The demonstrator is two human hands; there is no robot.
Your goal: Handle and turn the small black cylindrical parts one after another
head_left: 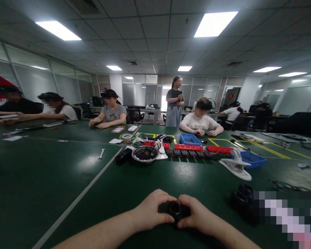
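Low in the head view, my left hand (150,209) and my right hand (197,212) meet over the green table. Between them is a small black ring-shaped part (174,209) with a round opening facing me. Thumb and fingers of the left hand close on it from the left. My right hand pinches it from the other side, its fingertips close to the left ones. The underside of the part is hidden. To the right of my right forearm lie several similar black round parts (242,200), partly covered by a blurred patch.
Ahead stand a metal bowl (145,159), a white clip-shaped stand (235,167), red strips (189,147) and blue trays (251,159) (190,139). A wrench (101,154) lies left. Several people sit around the table; one person (174,103) stands behind it.
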